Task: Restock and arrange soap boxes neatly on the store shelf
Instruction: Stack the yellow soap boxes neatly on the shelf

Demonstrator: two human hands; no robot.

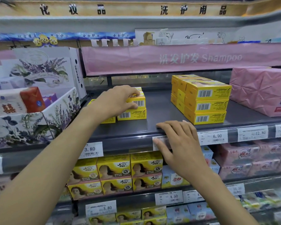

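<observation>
My left hand (118, 99) is curled over the top soap box (137, 102) of a small pile, fingers on its lid & front edge. This box lies on another yellow box (131, 114) on the dark, smooth shelf (128, 130). My right hand (180, 143) lies flat w/ relaxed fingers on the shelf's front lip and holds nothing; the thumb is over a white price label (161, 138).

To the right of both hands, further back, stands a bigger stack of yellow soap boxes (206, 103), three high, barcodes toward me, sharp cardboard corners. Beyond that stack are pink packs (263, 90) in crinkled wrap. Left of my left hand is a cardboard display tray (60, 111) w/ lavender print; inside it lies a soft white-and-red pack (18, 103). Under my right hand, on the lower shelf, more yellow boxes (130, 171) stand in two layers, approx. square fronts w/ a printed picture.
</observation>
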